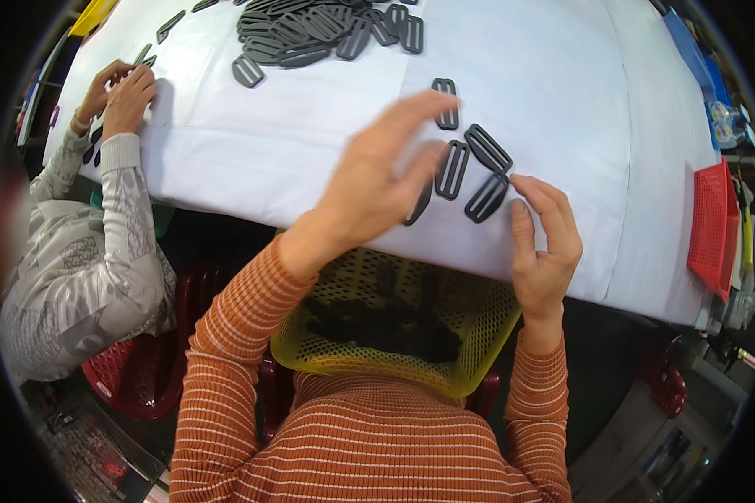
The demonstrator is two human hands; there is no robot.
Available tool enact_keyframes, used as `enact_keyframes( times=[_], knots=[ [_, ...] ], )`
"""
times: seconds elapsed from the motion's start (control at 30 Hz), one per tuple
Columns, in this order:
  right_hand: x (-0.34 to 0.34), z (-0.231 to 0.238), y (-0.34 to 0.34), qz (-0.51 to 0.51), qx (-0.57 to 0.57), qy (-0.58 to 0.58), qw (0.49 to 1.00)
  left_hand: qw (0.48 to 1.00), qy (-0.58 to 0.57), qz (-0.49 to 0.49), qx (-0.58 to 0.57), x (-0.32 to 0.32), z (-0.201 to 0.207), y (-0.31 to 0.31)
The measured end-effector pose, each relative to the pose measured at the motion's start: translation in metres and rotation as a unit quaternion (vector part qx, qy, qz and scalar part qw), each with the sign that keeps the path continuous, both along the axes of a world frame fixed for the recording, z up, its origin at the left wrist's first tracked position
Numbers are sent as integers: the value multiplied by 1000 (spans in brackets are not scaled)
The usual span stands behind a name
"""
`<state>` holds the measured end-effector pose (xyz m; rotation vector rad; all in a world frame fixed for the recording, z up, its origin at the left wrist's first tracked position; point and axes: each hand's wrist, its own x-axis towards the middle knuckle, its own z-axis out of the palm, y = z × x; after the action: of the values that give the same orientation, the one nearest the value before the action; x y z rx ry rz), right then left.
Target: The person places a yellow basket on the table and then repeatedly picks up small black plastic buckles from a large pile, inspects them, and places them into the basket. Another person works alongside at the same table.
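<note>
The person's left hand (pixel 365 172), blurred, has its thumb and fingers spread, an index fingertip overlapping the farthest of five loose black slotted strap-slider buckles (pixel 451 170) near the edge of the white-covered table (pixel 554 84); whether it touches, I cannot tell. The right hand (pixel 549 243) has its thumb and index finger parted, the index tip at the corner of the nearest right-hand buckle (pixel 486 198). A heap of similar buckles (pixel 310 29) lies farther back. Below the table edge, a yellow perforated basket (pixel 485 335) holds dark pieces (pixel 377 327). At left, a co-worker's hands (pixel 127 99) are close together
</note>
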<state>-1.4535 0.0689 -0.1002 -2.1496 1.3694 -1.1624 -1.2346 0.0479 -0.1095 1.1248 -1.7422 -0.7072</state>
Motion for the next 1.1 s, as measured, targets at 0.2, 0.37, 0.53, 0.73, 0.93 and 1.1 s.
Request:
enact_keyframes(
  times=[0.2,0.37,0.53,0.73,0.93,1.1],
  knots=[
    [-6,-16,8,-16,2,58,998,990,-63,118,50,24,2,24],
    [15,-22,7,-17,-46,115,992,967,-212,127,-61,-6,-4,53],
    [41,-17,-14,-68,-34,142,987,954,-253,152,-52,-16,-1,47],
    [51,-26,-22,-77,-18,198,977,966,-153,180,102,5,-4,45],
    [51,-20,-26,-48,-23,221,974,957,-222,186,30,20,0,28],
    [46,-15,-40,25,137,121,983,960,-178,212,52,27,-10,9]
  ],
)
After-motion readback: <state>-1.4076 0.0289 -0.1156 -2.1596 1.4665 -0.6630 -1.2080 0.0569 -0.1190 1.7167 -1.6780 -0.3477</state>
